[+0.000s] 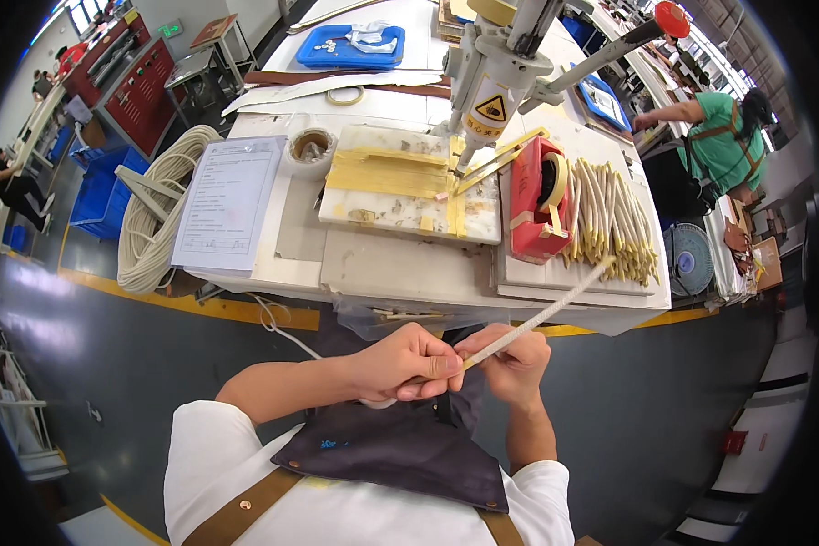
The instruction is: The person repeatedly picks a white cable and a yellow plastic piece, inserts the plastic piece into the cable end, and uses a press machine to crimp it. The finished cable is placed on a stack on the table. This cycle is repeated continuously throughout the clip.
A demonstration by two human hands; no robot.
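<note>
In front of my apron, both hands meet at a pale braided cord [551, 311]. The cord slants up to the right over my right hand, toward the table edge, and ends in a yellow-taped tip. My left hand [408, 364] is closed, with thumb and fingers pinching the cord by a yellow-taped spot. Close against it, my right hand [511, 364] is closed around the cord, its fingertips partly hidden. More pale cord hangs from the table's left side and passes behind my left forearm. A bundle of cut cords with yellow-taped ends [610, 218] lies on the table's right.
A red tape dispenser [530, 205] stands left of the bundle. A hand press [500, 91] rises behind a taped white board [346, 211]. At left are a paper sheet [227, 205], clear tape roll [311, 150] and cord coil [146, 246]. A green-shirted person [719, 136] works at right.
</note>
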